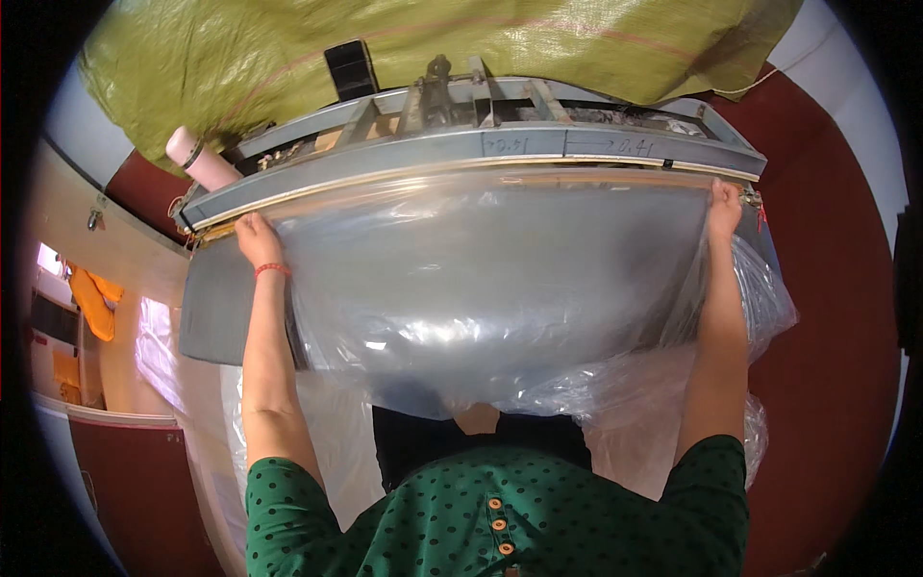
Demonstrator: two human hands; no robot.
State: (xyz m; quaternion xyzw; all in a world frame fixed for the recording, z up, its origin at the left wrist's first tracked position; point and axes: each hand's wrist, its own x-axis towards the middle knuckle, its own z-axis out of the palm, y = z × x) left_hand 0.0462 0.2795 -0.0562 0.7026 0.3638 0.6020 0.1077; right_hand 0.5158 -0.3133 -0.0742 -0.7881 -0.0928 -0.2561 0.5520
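Observation:
A wide sheet of clear plastic film [500, 260] spans a grey table-like surface and hangs in folds toward my lap. My left hand [258, 240] is closed on the film's far left part, close under a long metal bar [433, 152]. At the far right corner my right hand [725, 207] is also closed, pinching the film's edge. Both arms reach forward, and the film between the hands looks fairly taut along the bar. The fingertips are partly hidden by the curled hands. Loose crumpled film [760, 298] bulges beyond my right forearm.
Behind the bar runs a metal frame with crosspieces and a dark mechanism [438, 91]. A pink bottle [200, 159] leans at its left end. Farther back are a black phone-like object [350, 69] and a yellow-green tarp [538, 43]. A doorway opens at left.

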